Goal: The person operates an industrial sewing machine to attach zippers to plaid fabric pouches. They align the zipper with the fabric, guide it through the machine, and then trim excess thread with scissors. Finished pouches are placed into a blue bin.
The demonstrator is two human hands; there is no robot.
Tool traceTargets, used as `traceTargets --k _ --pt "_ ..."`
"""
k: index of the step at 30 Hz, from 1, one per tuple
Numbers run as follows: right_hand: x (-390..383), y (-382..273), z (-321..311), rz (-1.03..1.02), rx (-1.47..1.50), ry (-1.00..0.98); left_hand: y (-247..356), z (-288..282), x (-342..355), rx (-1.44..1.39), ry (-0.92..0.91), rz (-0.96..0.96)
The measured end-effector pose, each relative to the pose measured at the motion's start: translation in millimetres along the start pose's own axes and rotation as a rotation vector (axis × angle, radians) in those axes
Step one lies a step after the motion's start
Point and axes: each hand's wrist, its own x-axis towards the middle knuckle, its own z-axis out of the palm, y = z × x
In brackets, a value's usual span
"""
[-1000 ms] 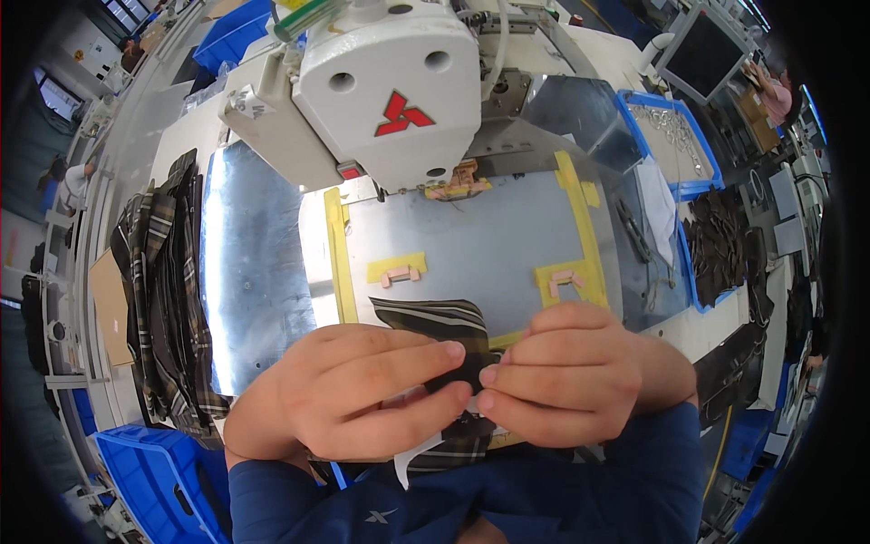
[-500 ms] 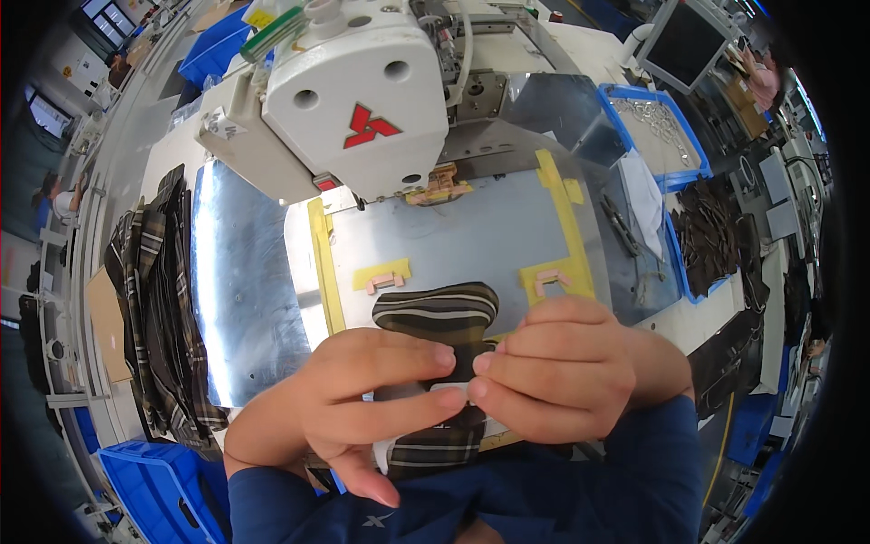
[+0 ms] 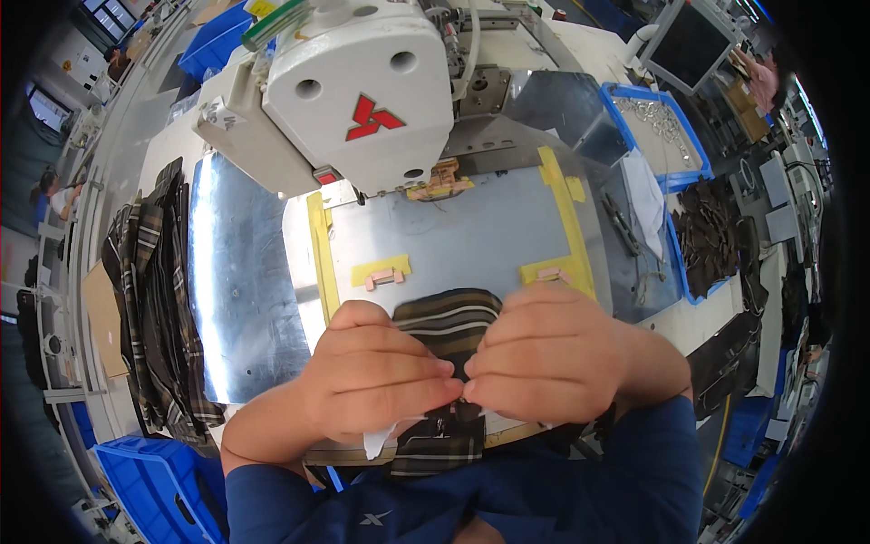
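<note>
A dark plaid fabric piece (image 3: 449, 313) with pale stripes lies before me, its rounded far end reaching onto the grey metal plate (image 3: 453, 231). My left hand (image 3: 376, 376) and my right hand (image 3: 548, 358) are closed over its middle, the fingertips almost meeting. Both pinch the fabric there, but the exact spot of the grip is hidden behind the fingers. Beneath my left hand a bit of white cloth (image 3: 381, 442) sticks out. The near part of the plaid piece shows below my hands, close to my body.
A white sewing machine head (image 3: 362, 109) overhangs the plate, which has yellow tape along its sides. Plaid garment pieces (image 3: 149, 290) are stacked on the left, above a blue crate (image 3: 154, 494). At right are a blue tray (image 3: 657, 136), dark fabric pieces (image 3: 707, 227) and thread snips (image 3: 621, 227).
My left hand has turned over, its spread fingers and thumb now folded in. The plaid piece has shifted slightly to the right, and the white cloth beneath my left hand shows more.
</note>
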Motion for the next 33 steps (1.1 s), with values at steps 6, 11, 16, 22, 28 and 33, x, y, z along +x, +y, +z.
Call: traceTargets --k 6,11,16,22,28,33 --pt "-1.7 23.1 8.7 0.973 0.301 -0.024 -11.9 28.4 8.2 -0.216 0.18 -0.873" --pt "-24.3 105.8 22.8 1.218 -0.058 -0.206 -61.3 39.7 20.4 0.01 -0.186 -1.182" --pt "-29.4 133.6 31.4 1.215 -0.041 -0.246 -67.7 48.0 12.0 0.586 -0.418 -0.536" --pt "-36.2 136.7 42.4 1.105 -0.056 -0.171 -90.5 55.8 -8.5 0.562 -0.403 -0.387" --pt "-40.6 140.2 43.1 1.14 -0.102 -0.208 -96.9 51.6 2.9 0.576 -0.479 -0.375" --pt "-30.6 123.1 29.8 1.05 -0.341 -0.197 -99.0 51.1 6.6 0.514 -0.506 -0.421"
